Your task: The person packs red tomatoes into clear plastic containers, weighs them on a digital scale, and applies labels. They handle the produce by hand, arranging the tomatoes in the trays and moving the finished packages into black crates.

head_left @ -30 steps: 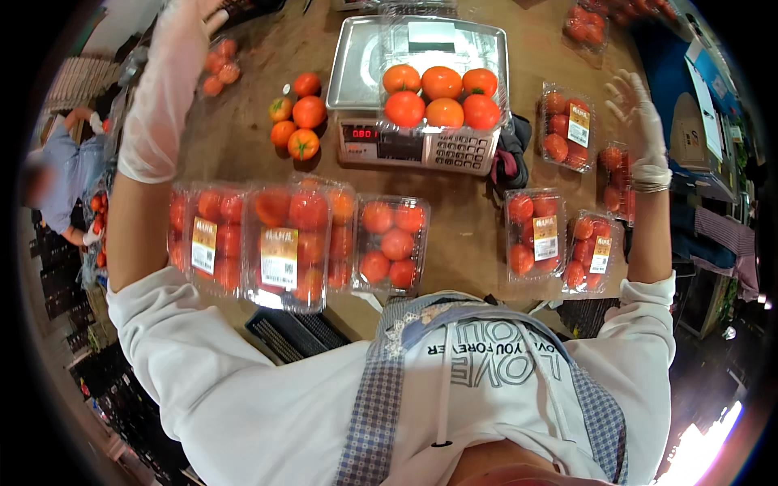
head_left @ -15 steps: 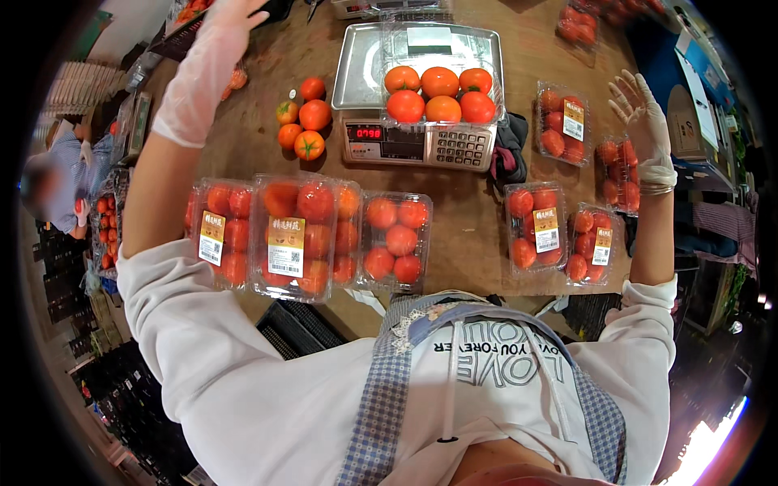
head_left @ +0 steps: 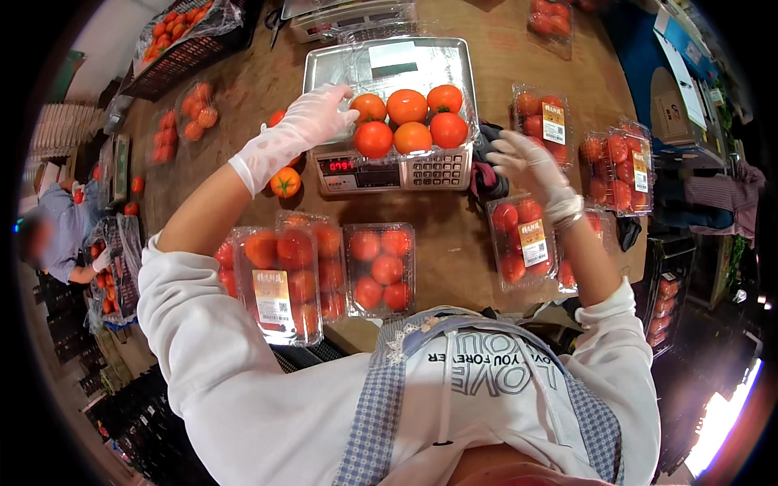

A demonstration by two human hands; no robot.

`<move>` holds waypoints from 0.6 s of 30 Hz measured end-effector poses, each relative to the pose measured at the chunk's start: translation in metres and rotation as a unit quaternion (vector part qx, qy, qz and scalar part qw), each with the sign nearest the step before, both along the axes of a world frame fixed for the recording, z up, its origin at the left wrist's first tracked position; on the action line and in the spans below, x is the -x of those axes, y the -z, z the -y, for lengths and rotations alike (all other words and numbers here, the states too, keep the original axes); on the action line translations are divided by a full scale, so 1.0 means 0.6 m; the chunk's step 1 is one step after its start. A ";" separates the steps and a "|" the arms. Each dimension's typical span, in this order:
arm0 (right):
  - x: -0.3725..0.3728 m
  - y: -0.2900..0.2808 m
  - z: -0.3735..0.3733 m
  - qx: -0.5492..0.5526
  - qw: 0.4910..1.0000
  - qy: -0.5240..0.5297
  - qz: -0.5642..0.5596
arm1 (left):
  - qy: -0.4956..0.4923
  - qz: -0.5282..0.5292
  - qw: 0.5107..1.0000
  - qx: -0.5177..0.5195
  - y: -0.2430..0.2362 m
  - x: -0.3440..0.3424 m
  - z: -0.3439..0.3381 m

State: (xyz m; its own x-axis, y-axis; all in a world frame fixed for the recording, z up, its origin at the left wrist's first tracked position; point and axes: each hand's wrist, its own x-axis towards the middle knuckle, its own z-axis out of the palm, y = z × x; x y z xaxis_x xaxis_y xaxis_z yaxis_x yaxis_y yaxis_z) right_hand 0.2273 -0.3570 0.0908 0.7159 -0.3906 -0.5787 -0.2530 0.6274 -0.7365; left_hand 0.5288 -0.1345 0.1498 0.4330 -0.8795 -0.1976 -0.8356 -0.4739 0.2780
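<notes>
A clear hinged plastic box of tomatoes [head_left: 412, 121] sits lid-up on the metal pan of a digital scale [head_left: 381, 174], its red display lit. My left hand [head_left: 312, 121], in a thin white glove, reaches in from the left, fingers stretched out at the box's left edge; whether they touch it, I cannot tell. To the scale's right, my gloved right hand [head_left: 527, 166] hovers with its fingers apart and nothing in them. Below that hand lies a closed, labelled tomato box [head_left: 523, 241]. Loose tomatoes [head_left: 285, 182] lie under my left forearm, partly hidden.
Packed boxes [head_left: 379, 267] stand along the near left edge, one labelled box [head_left: 279, 283] on top. More labelled boxes [head_left: 620, 174] lie at the right. Scissors [head_left: 274, 28] and a black crate of tomatoes [head_left: 182, 49] are at the far left. Another person [head_left: 69, 235] works at the left.
My left hand has come down from the far left to the box on the scale. My right hand has moved leftward from the table's right side. The whole view has shifted somewhat.
</notes>
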 end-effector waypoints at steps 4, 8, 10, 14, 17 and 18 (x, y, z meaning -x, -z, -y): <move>-0.074 -0.002 -0.049 0.013 0.999 0.017 0.026 | 0.064 -0.053 0.991 0.101 -0.001 0.000 0.033; -0.100 0.005 -0.039 0.011 0.999 0.049 -0.010 | 0.090 -0.030 0.995 0.014 0.009 0.041 0.131; -0.105 0.013 -0.034 0.030 0.999 0.025 0.009 | 0.101 0.002 0.992 -0.074 0.009 0.053 0.183; -0.112 0.018 -0.050 0.069 0.998 0.006 0.007 | 0.133 0.049 0.983 -0.113 0.020 0.065 0.239; -0.112 0.028 -0.050 0.107 0.994 0.004 0.014 | 0.104 0.000 0.988 -0.113 0.029 0.059 0.251; -0.110 0.031 -0.048 0.109 0.994 0.007 0.006 | 0.091 -0.032 0.989 -0.116 0.023 0.056 0.249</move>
State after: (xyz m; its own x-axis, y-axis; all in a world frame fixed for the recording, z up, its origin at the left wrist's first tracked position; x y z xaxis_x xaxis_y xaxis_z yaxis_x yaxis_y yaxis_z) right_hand 0.2931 -0.3283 0.0720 0.7153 -0.5160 -0.4713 -0.2358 0.4566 -0.8578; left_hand 0.4953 -0.2841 0.1360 0.2518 -0.8692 -0.4256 -0.8971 -0.3746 0.2343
